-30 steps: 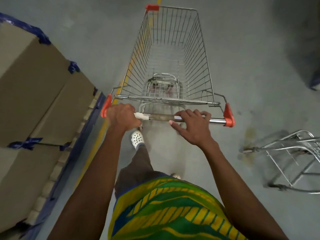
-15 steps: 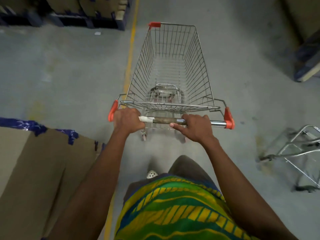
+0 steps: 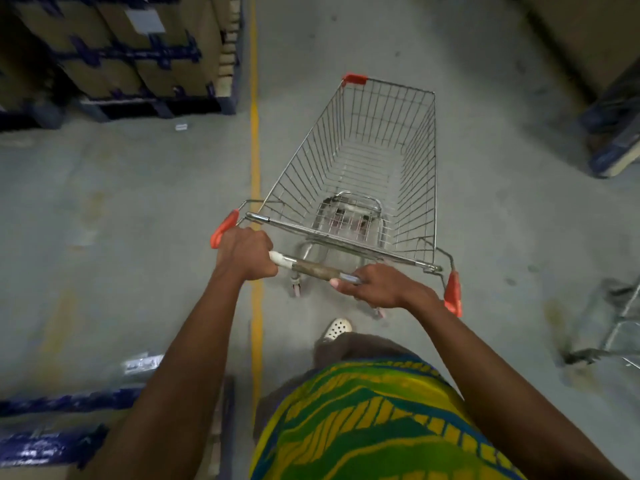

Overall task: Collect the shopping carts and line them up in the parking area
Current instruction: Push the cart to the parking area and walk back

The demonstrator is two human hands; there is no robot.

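An empty wire shopping cart [image 3: 374, 161] with red corner caps stands on the grey floor in front of me, its nose angled to the upper right. My left hand [image 3: 244, 252] grips the left end of the cart's handle bar [image 3: 313, 270]. My right hand [image 3: 375, 285] holds the bar further right, fingers curled over it. Part of a second metal cart [image 3: 616, 320] shows at the right edge, apart from mine.
A yellow floor line [image 3: 255, 157] runs up the aisle just left of the cart. Stacked cardboard boxes on a blue pallet [image 3: 131, 53] fill the upper left. More boxes [image 3: 52, 441] sit at the lower left, another pallet [image 3: 613, 133] at the upper right.
The cart has rolled forward past the boxes on my left and swung its nose to the right. Both hands kept their hold on the handle.
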